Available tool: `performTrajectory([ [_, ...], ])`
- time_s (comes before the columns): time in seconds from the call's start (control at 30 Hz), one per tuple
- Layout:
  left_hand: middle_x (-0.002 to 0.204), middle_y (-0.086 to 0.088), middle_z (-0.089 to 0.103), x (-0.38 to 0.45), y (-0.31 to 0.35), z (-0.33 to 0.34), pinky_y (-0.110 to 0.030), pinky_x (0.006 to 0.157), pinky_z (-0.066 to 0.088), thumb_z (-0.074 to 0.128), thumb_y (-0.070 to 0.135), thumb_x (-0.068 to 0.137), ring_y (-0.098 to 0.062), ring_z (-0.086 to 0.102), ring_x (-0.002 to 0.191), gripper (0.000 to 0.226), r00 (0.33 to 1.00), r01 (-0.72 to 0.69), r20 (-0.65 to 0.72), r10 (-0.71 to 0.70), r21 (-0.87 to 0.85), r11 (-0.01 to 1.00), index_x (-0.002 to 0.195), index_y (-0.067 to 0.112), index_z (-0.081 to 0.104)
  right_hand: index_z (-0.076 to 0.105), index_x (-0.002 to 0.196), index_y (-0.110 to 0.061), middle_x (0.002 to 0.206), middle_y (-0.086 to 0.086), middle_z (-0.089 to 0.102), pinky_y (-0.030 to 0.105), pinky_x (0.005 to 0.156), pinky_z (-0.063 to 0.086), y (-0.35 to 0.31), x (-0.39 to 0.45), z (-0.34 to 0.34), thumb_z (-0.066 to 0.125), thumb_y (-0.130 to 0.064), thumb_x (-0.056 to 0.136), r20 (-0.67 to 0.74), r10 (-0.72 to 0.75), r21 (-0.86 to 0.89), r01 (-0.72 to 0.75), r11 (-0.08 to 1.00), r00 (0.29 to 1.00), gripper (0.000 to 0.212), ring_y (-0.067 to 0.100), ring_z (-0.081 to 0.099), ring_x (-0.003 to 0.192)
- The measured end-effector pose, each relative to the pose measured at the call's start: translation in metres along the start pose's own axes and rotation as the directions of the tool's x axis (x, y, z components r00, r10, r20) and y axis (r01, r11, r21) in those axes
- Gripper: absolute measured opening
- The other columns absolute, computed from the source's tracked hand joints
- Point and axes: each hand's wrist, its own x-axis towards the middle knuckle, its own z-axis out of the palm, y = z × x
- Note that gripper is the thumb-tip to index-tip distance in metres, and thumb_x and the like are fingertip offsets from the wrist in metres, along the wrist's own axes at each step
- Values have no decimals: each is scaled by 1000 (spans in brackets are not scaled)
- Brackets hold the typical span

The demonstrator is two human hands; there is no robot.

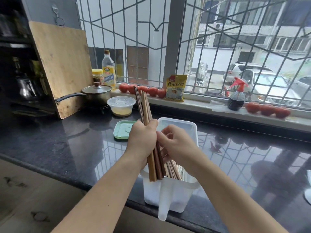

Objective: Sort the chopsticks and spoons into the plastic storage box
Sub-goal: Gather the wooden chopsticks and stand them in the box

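Observation:
A white plastic storage box (170, 194) stands on the dark counter near its front edge. My left hand (142, 138) grips a bundle of wooden chopsticks (143, 105) above the box, their thin tips pointing up and away, their thick ends near the box's front rim. My right hand (175, 142) is beside it, fingers curled and pinching at the chopsticks in the bundle. More chopsticks (173, 170) lie inside the box under my right wrist. Something shiny shows in the box beside them; I cannot tell if it is spoons.
A green lid (123, 130) lies left of the box. Behind it stand a clear lidded tub (121, 105), a lidded pot (96, 94) and a leaning cutting board (62, 68). Tomatoes (143, 89), a packet (175, 88) and a spray bottle (236, 96) line the windowsill.

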Motion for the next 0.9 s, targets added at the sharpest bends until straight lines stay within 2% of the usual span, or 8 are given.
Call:
performTrajectory([
  [0.1,84,-8,66,-1,1,1,-56,81,62,59,37,100,-27,70,82,28,1000,-24,-13,24,22,999,108,10,64,61,97,4,76,11,64,30,56,58,4,-2,-5,61,-35,99,61,32,110,-39,993,998,39,15,66,58],
  [0.2,74,-5,60,0,-1,1,-55,79,63,60,38,99,-26,66,71,30,1000,-26,-8,26,28,999,101,8,63,62,88,-3,69,8,60,25,51,53,7,-2,-6,63,-33,98,83,53,152,-65,986,995,32,13,60,54],
  [0.37,62,-6,55,0,-1,0,-40,56,58,63,38,99,-27,62,50,32,1000,-2,8,2,-27,1000,92,7,59,61,85,-7,61,2,59,26,50,47,8,-1,-6,65,-32,98,120,60,162,-79,984,991,28,13,55,49],
  [0.53,65,-4,53,4,-5,-1,-53,71,60,61,44,97,-31,62,63,33,1000,-11,17,11,0,1000,83,15,58,61,85,-5,58,1,55,24,48,39,9,0,-9,65,-27,98,184,70,192,-106,976,981,25,11,46,46],
  [0.63,65,-3,53,4,-4,-1,-45,68,58,59,42,100,-26,59,64,32,999,-23,28,23,19,1000,81,16,58,62,83,-1,54,1,52,26,45,35,6,-3,-6,61,-13,96,133,50,168,-72,983,990,19,14,43,45],
  [0.7,66,-3,52,5,-4,0,-39,64,51,58,38,101,-21,55,59,27,999,-27,40,27,-7,1000,89,14,59,63,81,5,52,0,52,28,40,36,6,-3,-3,59,-10,93,-69,16,101,-9,995,998,19,14,44,43],
  [0.8,63,-2,49,6,-6,1,-36,59,45,58,30,101,-18,50,54,19,999,-18,34,21,-82,996,95,12,57,66,79,-5,59,2,62,33,45,49,6,-1,-11,60,-19,94,-376,-85,-110,46,993,923,21,14,55,46],
  [0.9,60,-2,48,7,-7,3,-35,55,44,57,27,100,-20,49,54,18,999,-21,32,24,-88,996,93,11,55,65,76,-10,65,8,68,37,57,55,5,-3,-27,57,-28,95,-334,-89,-494,-94,864,938,27,22,66,59],
])
